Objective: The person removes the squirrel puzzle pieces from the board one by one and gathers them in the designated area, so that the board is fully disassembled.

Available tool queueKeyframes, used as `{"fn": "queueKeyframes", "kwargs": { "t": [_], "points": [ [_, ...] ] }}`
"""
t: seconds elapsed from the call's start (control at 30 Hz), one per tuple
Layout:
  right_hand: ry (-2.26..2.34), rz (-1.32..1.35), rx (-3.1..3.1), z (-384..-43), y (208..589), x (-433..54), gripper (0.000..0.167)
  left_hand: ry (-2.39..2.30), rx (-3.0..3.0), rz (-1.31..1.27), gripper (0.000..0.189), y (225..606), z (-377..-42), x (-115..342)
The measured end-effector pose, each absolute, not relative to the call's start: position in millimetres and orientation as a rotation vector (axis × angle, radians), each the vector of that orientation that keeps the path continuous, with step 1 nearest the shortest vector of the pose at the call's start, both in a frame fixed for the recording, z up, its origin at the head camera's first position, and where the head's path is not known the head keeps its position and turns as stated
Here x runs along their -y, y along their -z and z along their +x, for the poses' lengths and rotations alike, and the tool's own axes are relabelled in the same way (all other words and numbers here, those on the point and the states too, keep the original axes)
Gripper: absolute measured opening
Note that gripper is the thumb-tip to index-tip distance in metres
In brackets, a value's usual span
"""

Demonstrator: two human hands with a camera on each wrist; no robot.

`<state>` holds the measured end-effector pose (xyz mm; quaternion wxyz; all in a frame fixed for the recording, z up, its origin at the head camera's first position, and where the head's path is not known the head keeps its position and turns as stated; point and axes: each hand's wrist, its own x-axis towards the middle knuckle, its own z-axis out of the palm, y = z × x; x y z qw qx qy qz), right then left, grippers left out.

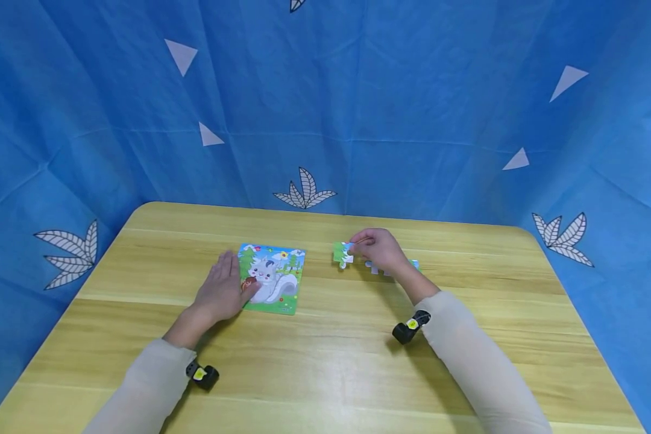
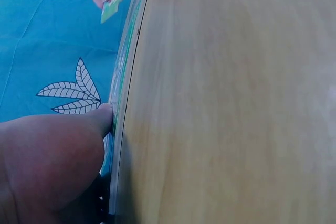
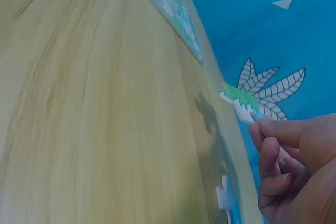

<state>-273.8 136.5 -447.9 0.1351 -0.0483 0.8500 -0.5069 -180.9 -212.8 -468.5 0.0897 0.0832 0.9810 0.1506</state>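
A square puzzle board (image 1: 273, 274) printed with a grey squirrel lies flat on the table. My left hand (image 1: 219, 289) rests on its left edge, fingers straight and thumb reaching over the picture; in the left wrist view the thumb (image 2: 102, 119) touches the board. To the right, my right hand (image 1: 382, 250) pinches a green and white jigsaw piece (image 1: 343, 254) between thumb and fingertips. The right wrist view shows this piece (image 3: 240, 102) held above the table. More jigsaw pieces (image 1: 374, 269) lie under the right wrist, partly hidden by it.
The light wooden table (image 1: 314, 361) ends at the back against a blue curtain (image 1: 325, 96) with white triangles and leaf prints. A black wrist camera (image 1: 410, 328) sits at the right sleeve and another camera (image 1: 203, 376) at the left.
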Motion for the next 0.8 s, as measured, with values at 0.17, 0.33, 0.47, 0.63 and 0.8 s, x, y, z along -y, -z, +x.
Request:
{"fn": "queueKeyframes", "kwargs": {
  "t": [0.17, 0.33, 0.47, 0.63, 0.8],
  "points": [
    [1.41, -0.133, -2.501, -274.2, 450.5, -142.4, 0.016, -0.445, -2.917, 0.244, 0.085, 467.5, -180.7, 212.2],
    [1.364, -0.157, -2.528, -272.6, 452.7, -146.4, 0.013, -0.448, -2.91, 0.244, 0.085, 467.8, -180.5, 212.3],
    [1.355, -0.171, -2.536, -270.9, 454.7, -147.8, 0.01, -0.464, -2.909, 0.24, 0.086, 467.6, -179.4, 211.9],
    [1.302, -0.201, -2.591, -270.5, 458.2, -149.9, 0.009, -0.458, -2.915, 0.242, 0.086, 468.2, -179.3, 212.3],
    [1.223, -0.231, -2.67, -270.5, 458.7, -151.2, 0.009, -0.453, -2.912, 0.25, 0.085, 466.7, -179.5, 211.8]
  ]
}}
